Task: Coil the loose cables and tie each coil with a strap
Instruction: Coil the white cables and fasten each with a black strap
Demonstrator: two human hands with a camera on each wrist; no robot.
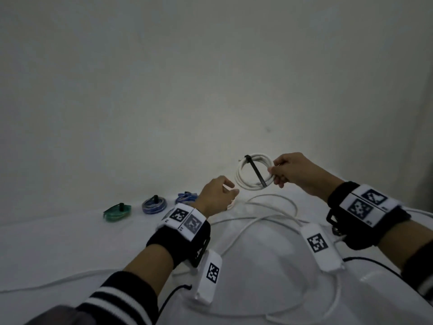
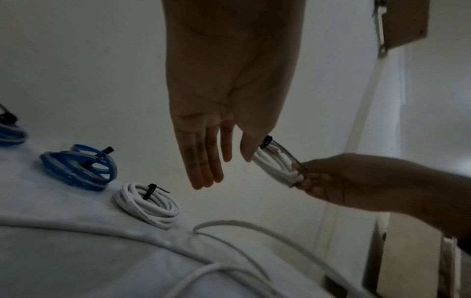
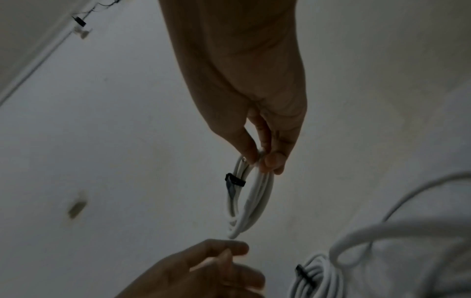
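1. You have no readable words, brand names or numbers in any view.
2. Your left wristband (image 1: 185,220) carries two square black-and-white coded markers, patterns only.
3. Your right wristband (image 1: 365,205) carries two more of the same kind.
4. The two white tags (image 1: 319,245) lying near you each carry one such marker.

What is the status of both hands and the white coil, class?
Right hand pinches white coil, black strap on. Left hand open, holding nothing. Loose white cable lies below, still uncoiled.
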